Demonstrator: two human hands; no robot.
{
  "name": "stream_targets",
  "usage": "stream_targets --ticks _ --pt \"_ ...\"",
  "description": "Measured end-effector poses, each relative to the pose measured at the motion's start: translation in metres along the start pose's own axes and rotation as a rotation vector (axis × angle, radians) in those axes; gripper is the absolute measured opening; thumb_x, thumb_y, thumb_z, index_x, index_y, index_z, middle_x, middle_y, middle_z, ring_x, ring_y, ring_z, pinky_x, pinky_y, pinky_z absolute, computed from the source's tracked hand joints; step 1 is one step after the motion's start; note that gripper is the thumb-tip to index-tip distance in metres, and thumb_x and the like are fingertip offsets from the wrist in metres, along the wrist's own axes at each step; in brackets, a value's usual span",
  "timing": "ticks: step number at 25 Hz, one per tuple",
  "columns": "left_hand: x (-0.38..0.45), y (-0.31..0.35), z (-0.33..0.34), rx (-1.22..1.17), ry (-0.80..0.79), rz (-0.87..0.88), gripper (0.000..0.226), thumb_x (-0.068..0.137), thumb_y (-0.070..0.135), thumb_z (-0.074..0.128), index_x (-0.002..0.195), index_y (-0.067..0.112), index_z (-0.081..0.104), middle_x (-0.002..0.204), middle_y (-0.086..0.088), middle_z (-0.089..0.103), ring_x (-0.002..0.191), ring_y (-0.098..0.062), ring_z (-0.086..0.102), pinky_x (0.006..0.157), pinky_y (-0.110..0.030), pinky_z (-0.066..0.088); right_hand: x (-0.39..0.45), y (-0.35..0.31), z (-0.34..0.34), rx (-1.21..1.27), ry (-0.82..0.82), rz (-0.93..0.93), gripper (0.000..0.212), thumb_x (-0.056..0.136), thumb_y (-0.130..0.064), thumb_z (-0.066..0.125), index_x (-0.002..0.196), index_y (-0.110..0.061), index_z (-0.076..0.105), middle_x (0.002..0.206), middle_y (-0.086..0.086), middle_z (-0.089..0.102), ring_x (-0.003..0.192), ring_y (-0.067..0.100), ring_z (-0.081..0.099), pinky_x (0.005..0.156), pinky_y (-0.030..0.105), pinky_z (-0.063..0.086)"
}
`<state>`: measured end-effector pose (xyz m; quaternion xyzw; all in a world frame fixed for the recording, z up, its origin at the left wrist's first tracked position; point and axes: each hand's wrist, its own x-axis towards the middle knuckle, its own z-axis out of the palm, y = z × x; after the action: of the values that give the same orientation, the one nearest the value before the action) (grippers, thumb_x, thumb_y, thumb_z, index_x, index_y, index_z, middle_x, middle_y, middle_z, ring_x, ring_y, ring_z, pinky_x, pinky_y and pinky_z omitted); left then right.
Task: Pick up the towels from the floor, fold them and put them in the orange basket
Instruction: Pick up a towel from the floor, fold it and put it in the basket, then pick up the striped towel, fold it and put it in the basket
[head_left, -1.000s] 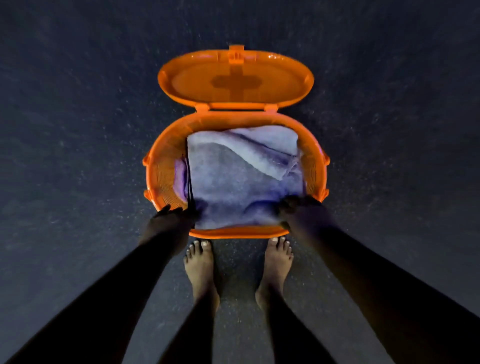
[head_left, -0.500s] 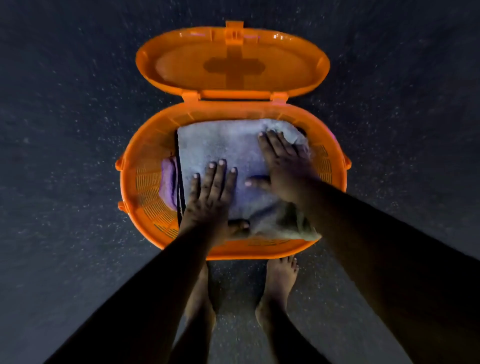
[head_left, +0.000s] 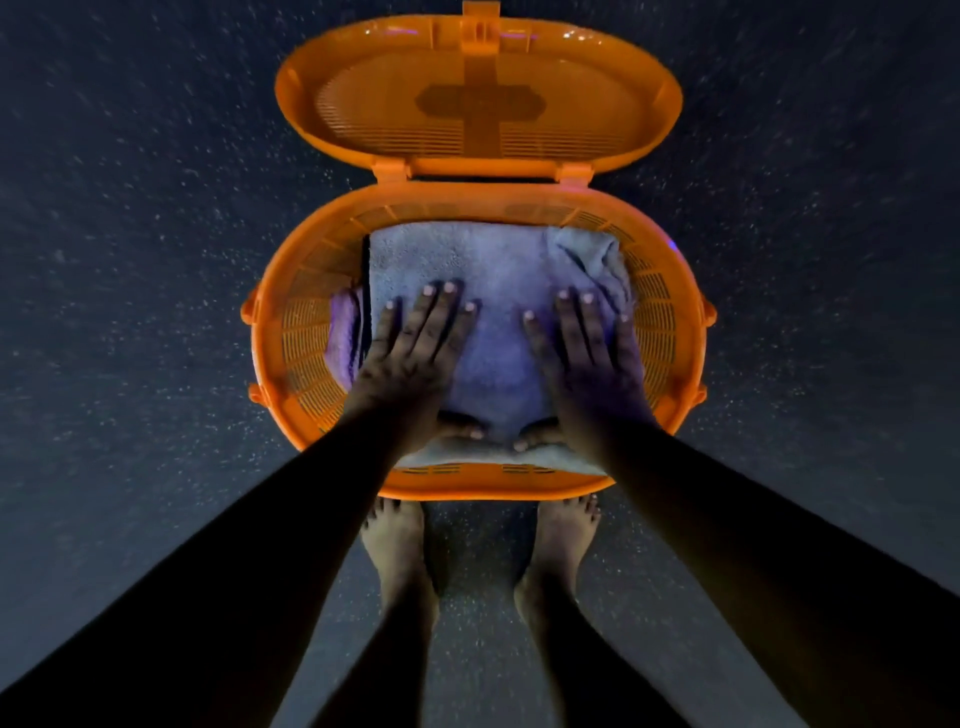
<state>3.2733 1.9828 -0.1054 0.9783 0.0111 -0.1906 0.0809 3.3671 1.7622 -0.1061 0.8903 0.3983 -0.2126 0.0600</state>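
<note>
An oval orange basket (head_left: 291, 332) stands on the floor in front of me, its lid (head_left: 478, 98) hinged open at the far side. A folded grey towel (head_left: 493, 260) lies on top inside it. Under it, at the left, a purple towel (head_left: 342, 332) and a dark edge peek out. My left hand (head_left: 415, 353) lies flat on the grey towel's left half with straight fingers. Pressing flat on the towel's right half is my right hand (head_left: 587, 353), fingers spread. A rumpled corner of the towel sits by the right wall.
The floor (head_left: 130, 260) is dark and speckled all round the basket. My two bare feet (head_left: 395, 551) stand just short of the basket's near rim.
The camera has come closer to the basket. My hands moved from the towel's near edge onto its top, and now lie side by side, pressing it flat.
</note>
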Motion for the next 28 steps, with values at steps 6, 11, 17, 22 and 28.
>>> stream_targets --ticks 6,11,17,22,28 --pt "0.012 -0.002 0.045 0.008 -0.037 -0.076 0.145 0.056 0.086 0.067 0.162 0.009 0.006 0.169 -0.019 0.004 0.156 -0.037 0.003 0.125 -0.057 0.002 0.042 0.009 0.051 -0.081 0.019 0.016 0.082 0.103 -0.030 0.051 0.161 -0.024 -0.007 0.169 0.020 0.002 0.154 0.046 0.010 0.118 0.069 0.014" --pt "0.011 -0.003 0.047 -0.012 -0.073 -0.068 0.147 0.052 0.090 0.064 0.163 0.011 0.009 0.169 -0.017 0.006 0.157 -0.036 0.005 0.124 -0.058 0.005 0.032 0.007 0.056 -0.058 -0.044 0.018 0.112 0.084 -0.068 0.057 0.161 -0.022 -0.009 0.168 0.022 -0.003 0.154 0.046 0.004 0.118 0.070 0.009" --pt "0.014 -0.018 0.023 -0.018 -0.116 -0.046 0.155 0.043 0.090 0.068 0.163 0.014 0.004 0.170 -0.015 0.005 0.157 -0.034 0.006 0.124 -0.057 0.006 0.022 0.009 0.033 0.024 -0.047 0.022 0.126 0.071 -0.087 0.057 0.163 -0.022 0.001 0.169 0.022 0.002 0.155 0.043 0.005 0.122 0.064 0.005" --pt "0.025 -0.022 0.061 -0.036 -0.158 -0.015 0.152 0.043 0.095 0.049 0.163 0.015 0.000 0.170 -0.015 0.000 0.157 -0.035 0.001 0.124 -0.059 0.004 0.038 0.004 0.065 0.048 -0.155 0.070 0.145 0.051 -0.098 0.044 0.160 -0.024 -0.014 0.168 0.021 -0.009 0.155 0.043 -0.004 0.122 0.064 0.004" --pt "0.016 -0.003 -0.010 -0.181 -0.347 -0.128 0.132 0.068 0.083 0.061 0.163 0.019 -0.005 0.171 -0.009 -0.008 0.157 -0.030 -0.001 0.126 -0.053 0.006 0.017 -0.008 0.002 0.205 -0.334 0.148 0.115 0.081 -0.080 0.052 0.162 -0.023 -0.005 0.170 0.015 -0.005 0.156 0.039 0.002 0.124 0.058 0.006"
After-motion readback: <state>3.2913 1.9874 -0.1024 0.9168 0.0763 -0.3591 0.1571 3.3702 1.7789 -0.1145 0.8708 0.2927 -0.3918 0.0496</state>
